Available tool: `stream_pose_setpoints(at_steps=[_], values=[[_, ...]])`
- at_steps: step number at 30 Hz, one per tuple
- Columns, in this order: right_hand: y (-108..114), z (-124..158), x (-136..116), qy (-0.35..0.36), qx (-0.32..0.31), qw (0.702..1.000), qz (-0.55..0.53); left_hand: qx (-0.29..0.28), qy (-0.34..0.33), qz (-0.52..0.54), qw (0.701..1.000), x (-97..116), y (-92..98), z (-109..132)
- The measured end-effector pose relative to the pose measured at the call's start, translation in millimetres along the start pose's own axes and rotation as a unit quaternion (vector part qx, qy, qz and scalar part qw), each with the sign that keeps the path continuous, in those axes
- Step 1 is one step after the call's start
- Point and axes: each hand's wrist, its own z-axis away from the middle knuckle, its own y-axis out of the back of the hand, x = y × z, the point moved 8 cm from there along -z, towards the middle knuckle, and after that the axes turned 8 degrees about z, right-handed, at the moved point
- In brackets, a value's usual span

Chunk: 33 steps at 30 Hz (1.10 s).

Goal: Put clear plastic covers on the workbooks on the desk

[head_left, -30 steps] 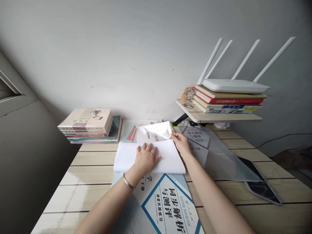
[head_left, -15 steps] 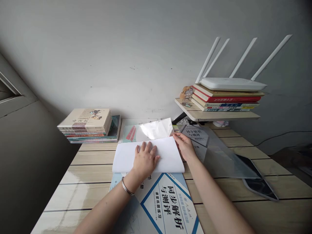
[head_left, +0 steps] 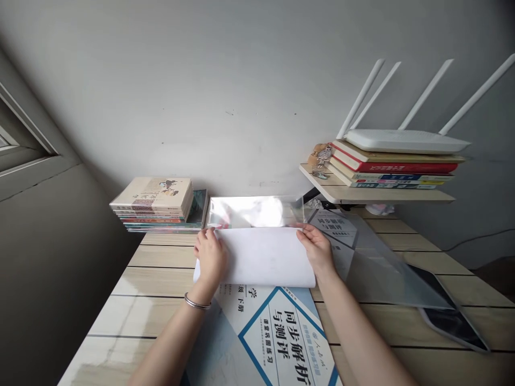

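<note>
A blank white sheet (head_left: 261, 257), perhaps a folded-over cover, lies across the upper part of a blue-and-white workbook (head_left: 245, 343) on the table. My left hand (head_left: 212, 254) grips its upper left corner, with the fingers curled over the edge. At the upper right corner my right hand (head_left: 317, 246) pinches the sheet, thumb on top and the other fingertips partly hidden behind. Beyond the sheet's top edge a clear plastic sheet (head_left: 257, 212) reflects the light strongly. Whether my fingers also hold this plastic cannot be made out.
To the right, a translucent plastic sheet (head_left: 382, 268) overlaps a grey-looking printed cover (head_left: 336, 228) and a dark phone-like device (head_left: 454, 327). Stacked books (head_left: 153, 203) stand at the back left. A raised shelf (head_left: 374, 195) carries books and a white router (head_left: 406, 140).
My left hand has moved from lying flat mid-sheet to gripping the upper left corner. The plastic behind has dropped lower and flatter. The camera view has turned slightly left.
</note>
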Motion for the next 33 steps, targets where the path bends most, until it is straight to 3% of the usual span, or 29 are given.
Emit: stream_pose_setpoints(at_steps=[2, 6, 11, 13, 15, 23, 29, 33], values=[[4, 1, -3, 0.022, 0.011, 1.0, -0.001, 0.025, 0.053, 0.041, 0.997, -17, 8.2, -5], [10, 4, -3, 0.037, 0.032, 0.999, 0.005, 0.047, 0.084, 0.195, 0.976, -39, 13.3, -15], [13, 6, -4, 0.031, 0.048, 0.998, 0.006, -0.025, 0.137, 0.42, 0.897, -60, 4.4, -30], [13, 6, -5, 0.031, 0.055, 0.998, 0.013, -0.053, 0.128, 0.484, 0.864, -59, 5.0, -33], [12, 6, -5, 0.029, 0.055, 0.998, 0.018, -0.054, 0.114, 0.513, 0.849, -58, 9.4, -34], [12, 7, -4, 0.03, 0.048, 0.998, 0.021, 0.012, 0.086, 0.486, 0.869, -57, 19.0, -26], [8, 6, 2, -0.028, 0.013, 0.999, 0.038, 0.027, 0.07, 0.475, 0.877, -55, 20.4, -25], [6, 6, 1, -0.02, 0.009, 0.998, 0.056, 0.029, 0.06, 0.483, 0.873, -52, 24.0, -26]])
